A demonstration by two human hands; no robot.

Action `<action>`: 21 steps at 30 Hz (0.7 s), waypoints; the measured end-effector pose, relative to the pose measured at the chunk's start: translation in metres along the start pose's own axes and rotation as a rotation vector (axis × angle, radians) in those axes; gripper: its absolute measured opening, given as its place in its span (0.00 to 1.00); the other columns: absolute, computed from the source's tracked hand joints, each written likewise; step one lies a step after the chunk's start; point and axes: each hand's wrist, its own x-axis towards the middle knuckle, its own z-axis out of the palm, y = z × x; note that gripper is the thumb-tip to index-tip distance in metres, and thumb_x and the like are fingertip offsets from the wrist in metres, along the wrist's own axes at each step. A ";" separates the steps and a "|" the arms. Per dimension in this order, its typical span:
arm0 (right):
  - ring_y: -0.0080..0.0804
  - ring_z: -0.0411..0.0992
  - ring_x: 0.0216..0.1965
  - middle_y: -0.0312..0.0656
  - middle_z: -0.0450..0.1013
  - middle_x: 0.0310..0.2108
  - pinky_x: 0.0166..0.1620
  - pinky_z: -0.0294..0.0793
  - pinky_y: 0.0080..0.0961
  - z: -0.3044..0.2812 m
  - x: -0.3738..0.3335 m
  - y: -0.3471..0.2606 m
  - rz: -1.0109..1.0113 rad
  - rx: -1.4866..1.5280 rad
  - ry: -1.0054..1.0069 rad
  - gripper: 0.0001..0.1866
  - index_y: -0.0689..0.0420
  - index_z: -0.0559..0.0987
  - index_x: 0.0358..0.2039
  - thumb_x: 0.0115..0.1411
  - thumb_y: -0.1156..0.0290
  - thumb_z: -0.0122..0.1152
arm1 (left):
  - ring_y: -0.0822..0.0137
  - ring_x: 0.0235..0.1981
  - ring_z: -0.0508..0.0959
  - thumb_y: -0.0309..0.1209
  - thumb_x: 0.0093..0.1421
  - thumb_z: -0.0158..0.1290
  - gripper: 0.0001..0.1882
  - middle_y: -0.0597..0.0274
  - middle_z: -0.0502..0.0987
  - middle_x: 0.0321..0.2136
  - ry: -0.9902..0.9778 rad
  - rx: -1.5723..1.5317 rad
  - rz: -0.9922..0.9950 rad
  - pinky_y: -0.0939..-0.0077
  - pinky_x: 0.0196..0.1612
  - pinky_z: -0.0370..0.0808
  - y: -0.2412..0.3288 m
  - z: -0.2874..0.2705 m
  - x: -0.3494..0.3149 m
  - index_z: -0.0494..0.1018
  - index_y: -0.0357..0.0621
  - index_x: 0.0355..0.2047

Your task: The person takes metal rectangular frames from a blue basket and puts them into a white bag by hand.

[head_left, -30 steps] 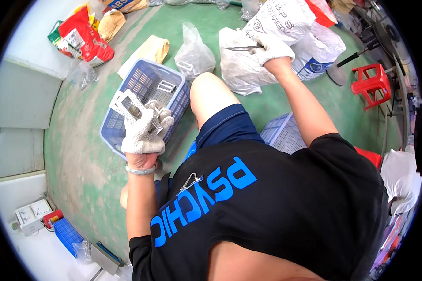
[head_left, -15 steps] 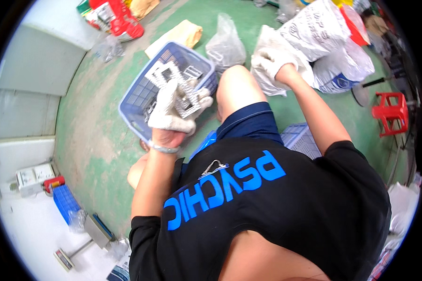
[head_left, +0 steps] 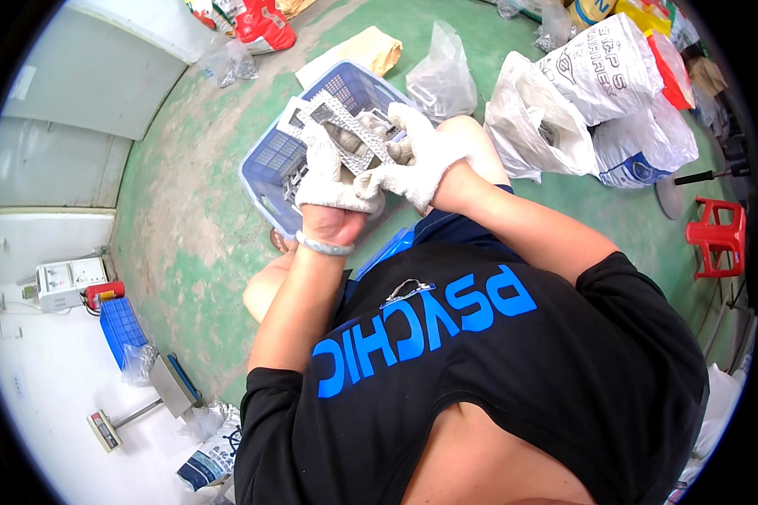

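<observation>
My left hand (head_left: 327, 181), in a white knitted glove, is closed around a few silver rectangular metal frames (head_left: 342, 111) with ribbed edges and openings in the middle. My right hand (head_left: 425, 164), gloved the same way, has its thumb and fingers around the near right end of these frames. Both hands are above a blue-grey plastic basket (head_left: 259, 160) on the floor in front of me. More silver pieces lie in the basket, partly hidden by the hands.
Right of the basket are a clear plastic bag (head_left: 442, 76), an open white woven sack (head_left: 522, 105) and a printed white sack (head_left: 602, 63). A tan paper sack (head_left: 358, 55) lies behind the basket. A red stool (head_left: 717, 236) stands right; a scale (head_left: 173, 396) is at lower left.
My right hand has left the open white sack and moved left to the metal frames. My left hand keeps hold of them. The whole view has shifted slightly.
</observation>
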 end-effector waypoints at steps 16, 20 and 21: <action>0.42 0.72 0.30 0.43 0.73 0.27 0.33 0.72 0.31 -0.020 -0.001 -0.030 -0.456 -0.167 0.205 0.16 0.55 0.78 0.37 0.44 0.71 0.62 | 0.56 0.51 0.70 0.32 0.59 0.52 0.22 0.52 0.69 0.52 -0.050 0.171 0.160 0.58 0.52 0.70 0.010 -0.019 0.008 0.63 0.43 0.53; 0.42 0.72 0.29 0.43 0.73 0.27 0.32 0.72 0.31 -0.027 -0.001 -0.038 -0.645 -0.293 0.296 0.17 0.56 0.78 0.38 0.43 0.72 0.62 | 0.57 0.51 0.70 0.30 0.59 0.53 0.21 0.53 0.69 0.52 -0.043 0.143 0.144 0.58 0.52 0.70 0.010 -0.019 0.008 0.64 0.44 0.53; 0.41 0.73 0.29 0.44 0.73 0.27 0.32 0.73 0.31 -0.028 -0.001 -0.037 -0.677 -0.339 0.299 0.17 0.57 0.78 0.38 0.43 0.73 0.62 | 0.57 0.51 0.70 0.30 0.59 0.53 0.21 0.53 0.69 0.52 -0.043 0.144 0.146 0.58 0.52 0.70 0.010 -0.018 0.007 0.64 0.44 0.53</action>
